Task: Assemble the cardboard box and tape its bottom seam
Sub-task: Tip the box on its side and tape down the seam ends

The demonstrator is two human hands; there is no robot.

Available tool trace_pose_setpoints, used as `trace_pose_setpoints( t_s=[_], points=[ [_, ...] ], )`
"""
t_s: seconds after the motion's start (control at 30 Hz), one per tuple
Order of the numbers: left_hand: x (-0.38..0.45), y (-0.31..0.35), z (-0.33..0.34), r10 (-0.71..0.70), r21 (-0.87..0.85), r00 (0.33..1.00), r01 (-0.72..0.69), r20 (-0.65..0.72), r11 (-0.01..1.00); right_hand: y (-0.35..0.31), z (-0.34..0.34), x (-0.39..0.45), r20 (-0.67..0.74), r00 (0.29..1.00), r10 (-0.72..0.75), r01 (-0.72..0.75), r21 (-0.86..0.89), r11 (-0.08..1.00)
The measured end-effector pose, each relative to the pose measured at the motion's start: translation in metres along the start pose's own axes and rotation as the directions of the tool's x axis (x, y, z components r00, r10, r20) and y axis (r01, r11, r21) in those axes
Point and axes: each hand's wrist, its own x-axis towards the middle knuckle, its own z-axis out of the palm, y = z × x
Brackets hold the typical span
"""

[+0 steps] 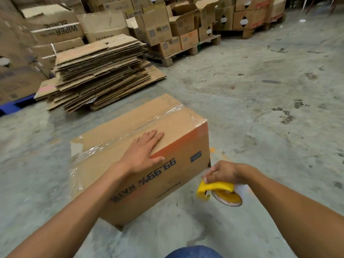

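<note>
Box: your cardboard box (141,159) stands assembled on the concrete floor (260,108), printing upside down, so you've got the bottom face up.
Seam: clear tape (130,135) runs along the centre seam from one end to the other and folds over both end edges; it looks wrinkled at the corners, and a short dark slit of seam shows through it past your fingertips.
Left hand: flat and open on top of the box, palm down at the near edge, thumb hooked over the side, pressing rather than gripping (143,151).
Right hand: low beside the box's near right corner, fingers closed around the yellow tape dispenser (217,190), which is off the box and down near the floor (223,173).
Done: flaps folded shut, main strip laid, by the look of it.
Left: you may want to smooth those wrinkles; whether the tape is cut free, I can't tell.
Background: a stack of flattened cartons (100,75) waits well beyond the box.
</note>
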Motion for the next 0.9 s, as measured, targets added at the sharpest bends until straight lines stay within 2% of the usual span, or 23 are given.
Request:
trace_pose_setpoints(
  t_s=[0.13, 0.23, 0.3, 0.4, 0.47, 0.57, 0.67, 0.77, 0.9],
  points=[
    [-0.106, -0.083, -0.001, -0.113, -0.013, 0.993, 0.113, 0.024, 0.993, -0.034, 0.019, 0.016, 0.094, 0.985, -0.142, 0.134, 0.094, 0.987],
    [-0.156, -0.113, 0.001, -0.143, -0.108, 0.987, 0.136, -0.070, 0.985, -0.061, 0.034, 0.025, 0.193, 0.963, -0.187, 0.178, 0.062, 0.982],
    [-0.163, -0.115, 0.004, -0.141, -0.165, 0.978, 0.115, -0.156, 0.980, -0.081, 0.040, 0.030, 0.280, 0.938, -0.204, 0.211, 0.003, 0.977],
    [-0.149, -0.107, 0.012, -0.080, -0.117, 0.971, 0.055, -0.224, 0.992, -0.113, 0.039, 0.026, 0.408, 0.882, -0.238, 0.286, -0.061, 0.956],
    [-0.137, -0.101, 0.016, -0.056, -0.087, 0.965, 0.035, -0.255, 0.996, -0.136, 0.029, 0.019, 0.474, 0.839, -0.268, 0.311, -0.013, 0.950],
    [-0.122, -0.090, 0.023, -0.059, -0.094, 0.951, 0.032, -0.304, 0.995, -0.161, 0.007, 0.004, 0.533, 0.779, -0.332, 0.290, 0.163, 0.943],
    [-0.106, -0.072, 0.030, -0.080, -0.099, 0.932, 0.048, -0.354, 0.994, -0.172, -0.013, -0.011, 0.435, 0.773, -0.462, 0.335, 0.339, 0.879],
    [-0.085, -0.037, 0.028, -0.082, -0.085, 0.925, 0.054, -0.371, 0.995, -0.176, -0.022, -0.020, 0.170, 0.819, -0.548, 0.431, 0.448, 0.783],
    [-0.043, 0.018, 0.021, -0.079, -0.096, 0.941, 0.050, -0.329, 0.994, -0.174, -0.028, -0.025, -0.108, 0.827, -0.552, 0.525, 0.499, 0.690]
  ],
)
